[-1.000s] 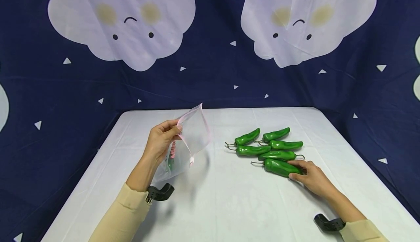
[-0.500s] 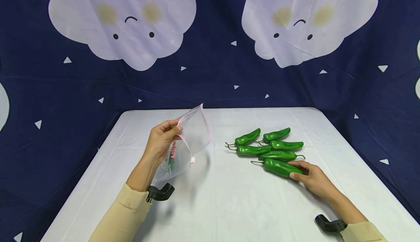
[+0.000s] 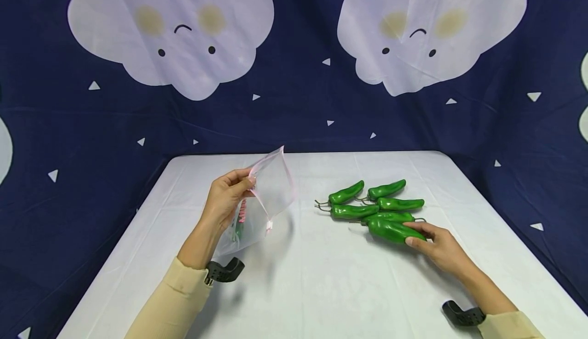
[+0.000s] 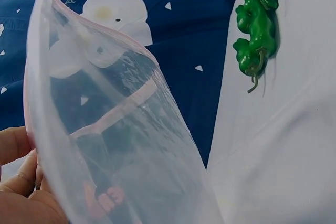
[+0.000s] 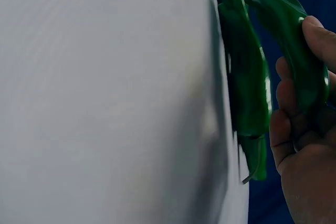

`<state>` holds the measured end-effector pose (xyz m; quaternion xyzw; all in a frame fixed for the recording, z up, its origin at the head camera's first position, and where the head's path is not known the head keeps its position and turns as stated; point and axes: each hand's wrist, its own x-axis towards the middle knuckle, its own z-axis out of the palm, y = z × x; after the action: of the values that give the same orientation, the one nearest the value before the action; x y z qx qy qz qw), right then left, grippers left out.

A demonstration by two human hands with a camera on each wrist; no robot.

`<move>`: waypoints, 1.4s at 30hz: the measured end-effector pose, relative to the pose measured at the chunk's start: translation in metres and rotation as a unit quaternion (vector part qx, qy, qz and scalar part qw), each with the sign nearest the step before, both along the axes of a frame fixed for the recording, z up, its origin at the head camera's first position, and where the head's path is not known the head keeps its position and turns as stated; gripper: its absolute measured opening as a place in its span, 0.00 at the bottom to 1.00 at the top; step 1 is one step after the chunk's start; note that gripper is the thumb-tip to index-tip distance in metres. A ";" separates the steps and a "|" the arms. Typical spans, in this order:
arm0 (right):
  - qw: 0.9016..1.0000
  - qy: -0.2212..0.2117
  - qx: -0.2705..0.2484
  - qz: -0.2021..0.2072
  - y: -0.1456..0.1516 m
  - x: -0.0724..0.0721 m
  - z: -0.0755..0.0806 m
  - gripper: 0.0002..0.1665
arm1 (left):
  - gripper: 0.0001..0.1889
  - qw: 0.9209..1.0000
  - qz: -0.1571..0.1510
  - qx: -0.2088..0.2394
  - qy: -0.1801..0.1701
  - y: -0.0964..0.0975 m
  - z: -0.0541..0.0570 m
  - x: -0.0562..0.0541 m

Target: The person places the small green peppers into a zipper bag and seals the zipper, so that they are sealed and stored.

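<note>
My left hand (image 3: pixel 225 196) pinches the rim of a clear zip bag (image 3: pixel 275 186) with a pink-edged mouth and a white slider. The bag hangs tilted, its mouth spread wide toward the right; pink and green print shows on its side. At the right, my right hand (image 3: pixel 436 247) grips a green chili pepper (image 3: pixel 390 230) by its tip end, thumb on the near side. In the right wrist view this held pepper (image 5: pixel 289 40) is off the table, apart from the others. Several more green peppers (image 3: pixel 353 211) lie grouped just behind it, stems mostly pointing left.
A white cloth covers the table (image 3: pixel 321 288). Behind it hangs a dark blue curtain (image 3: pixel 294 73) with cloud and triangle prints. Black wrist-camera mounts (image 3: pixel 225 269) sit on both wrists.
My right hand has lifted the nearest pepper slightly off the table; it now overlaps the pepper behind it. The left hand and the bag have stayed in place.
</note>
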<state>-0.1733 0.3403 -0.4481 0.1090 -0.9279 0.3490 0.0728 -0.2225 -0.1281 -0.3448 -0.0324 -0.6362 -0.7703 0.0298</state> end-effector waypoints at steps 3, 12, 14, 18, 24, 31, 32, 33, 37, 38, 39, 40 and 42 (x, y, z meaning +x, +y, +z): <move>1.000 0.016 -0.003 0.006 -0.003 0.000 0.005 0.21 | 0.20 1.000 0.000 0.004 0.002 0.000 0.000 0.000; 0.999 0.040 -0.019 0.017 -0.017 -0.002 0.022 0.21 | 0.18 1.000 0.003 0.004 0.000 0.000 0.000 0.001; 0.999 0.043 -0.021 0.019 -0.020 -0.003 0.025 0.21 | 0.18 1.000 0.002 0.005 -0.001 0.000 0.000 0.001; 0.998 0.047 -0.023 0.022 -0.026 -0.005 0.030 0.21 | 0.18 1.000 0.000 0.005 -0.001 0.001 0.000 0.002; 0.998 0.039 -0.036 0.035 -0.038 -0.009 0.038 0.22 | 0.19 1.000 -0.002 0.002 -0.004 0.001 -0.001 0.001; 0.997 0.020 -0.059 0.044 -0.057 -0.016 0.049 0.23 | 0.20 1.000 -0.003 0.003 -0.004 0.002 -0.001 0.002; 0.997 0.020 -0.060 0.048 -0.060 -0.017 0.051 0.23 | 0.20 1.000 -0.003 0.003 -0.004 0.002 -0.001 0.002; 0.997 0.022 -0.060 0.051 -0.063 -0.018 0.053 0.23 | 0.20 1.000 -0.004 0.003 -0.004 0.002 -0.001 0.002; 0.995 0.032 -0.063 0.064 -0.073 -0.022 0.061 0.23 | 0.19 1.000 -0.005 0.004 -0.004 0.002 -0.001 0.002; 0.995 0.034 -0.066 0.068 -0.076 -0.023 0.063 0.23 | 0.19 1.000 -0.005 0.005 -0.003 0.002 -0.001 0.002; 0.995 0.033 -0.070 0.070 -0.078 -0.023 0.064 0.23 | 0.18 1.000 -0.005 0.006 -0.003 0.002 -0.001 0.002; 0.994 0.033 -0.073 0.071 -0.081 -0.023 0.067 0.23 | 0.18 1.000 -0.006 0.006 -0.003 0.002 -0.001 0.002; 0.994 0.024 -0.083 0.074 -0.085 -0.024 0.070 0.23 | 0.18 1.000 -0.006 0.007 -0.003 0.003 -0.001 0.002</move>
<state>-0.1976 0.2550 -0.3781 0.1794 -0.8833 0.4262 0.0774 -0.2202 -0.1254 -0.3460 -0.0341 -0.6309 -0.7747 0.0231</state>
